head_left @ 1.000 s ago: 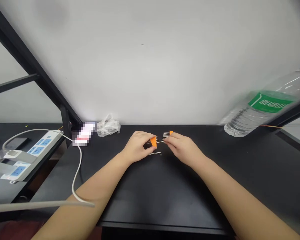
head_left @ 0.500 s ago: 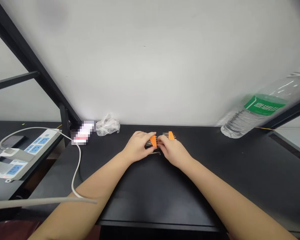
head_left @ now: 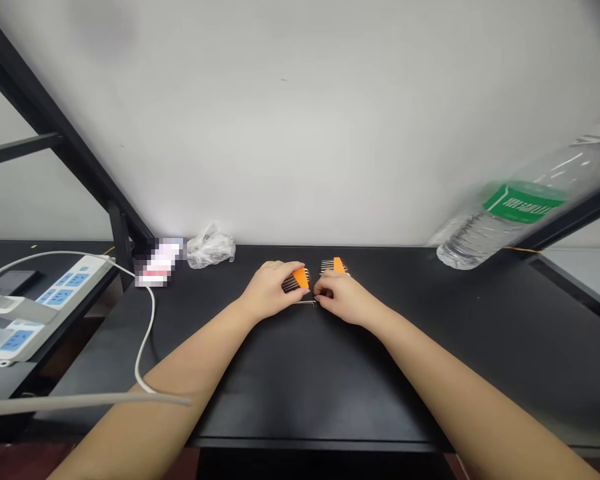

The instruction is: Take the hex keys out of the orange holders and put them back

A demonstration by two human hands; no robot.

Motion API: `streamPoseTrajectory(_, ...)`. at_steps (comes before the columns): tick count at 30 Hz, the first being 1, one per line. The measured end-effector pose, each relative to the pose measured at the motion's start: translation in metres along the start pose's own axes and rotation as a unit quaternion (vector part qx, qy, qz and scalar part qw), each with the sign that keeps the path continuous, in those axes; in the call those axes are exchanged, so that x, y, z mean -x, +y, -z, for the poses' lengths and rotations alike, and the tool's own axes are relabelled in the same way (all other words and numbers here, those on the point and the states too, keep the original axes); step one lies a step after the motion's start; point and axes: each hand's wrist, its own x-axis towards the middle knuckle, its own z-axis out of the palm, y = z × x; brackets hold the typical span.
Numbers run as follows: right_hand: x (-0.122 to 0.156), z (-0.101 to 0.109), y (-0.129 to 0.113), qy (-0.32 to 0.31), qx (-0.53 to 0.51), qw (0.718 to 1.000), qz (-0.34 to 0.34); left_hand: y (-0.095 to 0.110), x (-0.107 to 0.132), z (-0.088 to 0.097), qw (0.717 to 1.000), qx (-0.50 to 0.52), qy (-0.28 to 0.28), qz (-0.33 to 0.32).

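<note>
On blk desk [head_left: 320, 380] by white wall [head_left: 300, 120]: orange hex keys [head_left: 301, 279].

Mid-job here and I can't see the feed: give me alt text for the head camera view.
Two bare hands work close together on a black table: the left hand grips an orange-handled set of metal keys, and the right hand reaches a thin L-shaped hex key, with a second orange-handled set just beyond it. A clear bottle sits far right.

The right hand [head_left: 343, 299] has moved back from the orange holder [head_left: 301, 279]; its fingertips [head_left: 317, 294] now reach the L-shaped hex key [head_left: 305, 303].
</note>
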Motion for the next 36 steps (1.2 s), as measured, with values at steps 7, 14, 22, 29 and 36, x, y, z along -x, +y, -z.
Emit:
streamPoseTrajectory(7,0.001,0.001,-0.005,-0.006,0.003,1.0,0.011,0.0,-0.001,-0.001,1.0,0.0,-0.004,-0.002)
streamPoseTrajectory(14,0.01,0.009,-0.009,-0.035,0.135,0.983,-0.116,0.0,-0.001,0.0,1.0,-0.003,-0.002,-0.005)
streamPoseTrajectory(22,0.009,0.017,-0.014,0.025,0.02,0.999,-0.022,-0.001,-0.003,-0.001,1.0,-0.003,0.004,-0.019)
streamPoseTrajectory(29,0.01,0.019,-0.016,0.031,0.018,0.999,0.002,0.0,-0.003,-0.001,1.0,-0.004,0.006,-0.015)
streamPoseTrajectory(36,0.011,0.021,-0.016,0.036,0.022,0.999,0.015,0.0,-0.003,-0.001,1.0,-0.005,0.007,-0.014)
